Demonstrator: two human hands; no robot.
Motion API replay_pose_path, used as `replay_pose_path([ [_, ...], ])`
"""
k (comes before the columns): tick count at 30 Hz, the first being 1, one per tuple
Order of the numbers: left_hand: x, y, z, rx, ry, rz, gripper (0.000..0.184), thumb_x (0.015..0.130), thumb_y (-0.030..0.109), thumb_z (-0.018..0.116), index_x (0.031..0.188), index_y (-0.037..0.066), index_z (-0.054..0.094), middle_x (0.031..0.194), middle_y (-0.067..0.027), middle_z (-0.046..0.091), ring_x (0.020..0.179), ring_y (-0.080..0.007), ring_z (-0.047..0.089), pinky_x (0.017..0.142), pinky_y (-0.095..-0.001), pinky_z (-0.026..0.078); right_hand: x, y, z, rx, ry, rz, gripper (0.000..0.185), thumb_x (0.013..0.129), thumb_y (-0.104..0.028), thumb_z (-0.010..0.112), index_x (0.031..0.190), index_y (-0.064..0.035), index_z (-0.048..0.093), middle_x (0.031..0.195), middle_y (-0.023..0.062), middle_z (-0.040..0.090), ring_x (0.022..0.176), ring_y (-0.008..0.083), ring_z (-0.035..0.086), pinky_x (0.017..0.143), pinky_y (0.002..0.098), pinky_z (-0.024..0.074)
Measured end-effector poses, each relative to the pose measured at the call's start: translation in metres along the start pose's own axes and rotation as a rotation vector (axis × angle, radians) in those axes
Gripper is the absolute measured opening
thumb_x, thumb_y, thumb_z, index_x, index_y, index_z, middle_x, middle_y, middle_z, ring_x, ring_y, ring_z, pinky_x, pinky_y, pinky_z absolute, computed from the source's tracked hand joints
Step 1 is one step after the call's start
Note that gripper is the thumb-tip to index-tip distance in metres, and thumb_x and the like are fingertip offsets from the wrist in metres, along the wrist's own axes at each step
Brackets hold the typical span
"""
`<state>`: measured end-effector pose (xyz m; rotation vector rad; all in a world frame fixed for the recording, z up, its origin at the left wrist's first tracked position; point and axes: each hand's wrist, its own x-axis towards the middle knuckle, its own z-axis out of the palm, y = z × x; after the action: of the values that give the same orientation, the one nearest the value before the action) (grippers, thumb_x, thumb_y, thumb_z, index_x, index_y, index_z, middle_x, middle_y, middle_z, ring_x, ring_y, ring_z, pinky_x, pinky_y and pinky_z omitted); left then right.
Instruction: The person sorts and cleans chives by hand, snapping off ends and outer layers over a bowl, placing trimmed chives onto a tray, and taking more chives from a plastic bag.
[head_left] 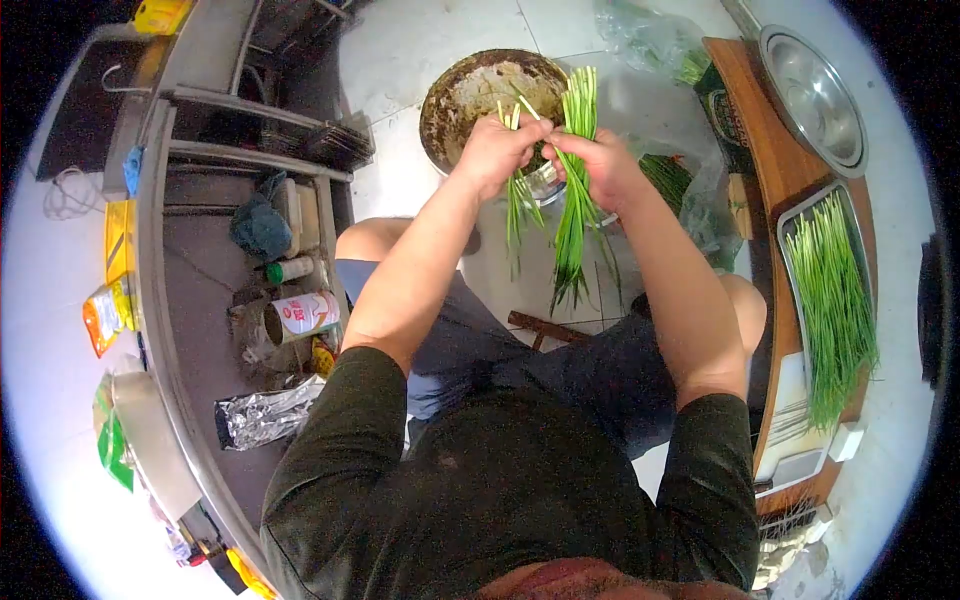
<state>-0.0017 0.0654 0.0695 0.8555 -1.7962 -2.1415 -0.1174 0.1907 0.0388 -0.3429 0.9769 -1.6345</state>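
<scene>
My left hand [500, 155] is closed round a small bunch of garlic chives [521, 215], whose pale cut ends stick up above the fingers. A thicker bunch of garlic chives [573, 240] hangs from my right hand [603, 170], white ends up and green leaves down. The two hands nearly meet at the fingertips, thumbs toward each other. Just beyond them on the floor is a round, brown-stained basin [437, 115], partly covered by my left hand. Behind my right wrist, more dark green chives [665, 182] lie by clear plastic.
To the right, a wooden table [745, 95] bears a steel bowl [815, 95] and a metal tray [785, 225] of aligned chives [830, 300]. A shelf unit [190, 380] on the left holds a can [302, 317] and foil [268, 412]. A plastic bag [640, 35] lies at the back.
</scene>
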Motion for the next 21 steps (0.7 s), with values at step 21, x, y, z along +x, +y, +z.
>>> replay_pose_path([
  [21,0.015,0.002,-0.012,0.080,0.354,0.078,0.018,0.091,0.020,0.062,0.080,0.006,0.060,0.060,0.0043,0.050,0.048,-0.0064,0.040,0.044,-0.0254,0.031,0.004,0.005,-0.004,-0.104,0.048,-0.040,0.019,0.083,-0.014,0.069,0.095,0.0008,0.063,0.076,0.0063,0.064,0.063,0.0127,0.056,0.058,0.0256,0.0443],
])
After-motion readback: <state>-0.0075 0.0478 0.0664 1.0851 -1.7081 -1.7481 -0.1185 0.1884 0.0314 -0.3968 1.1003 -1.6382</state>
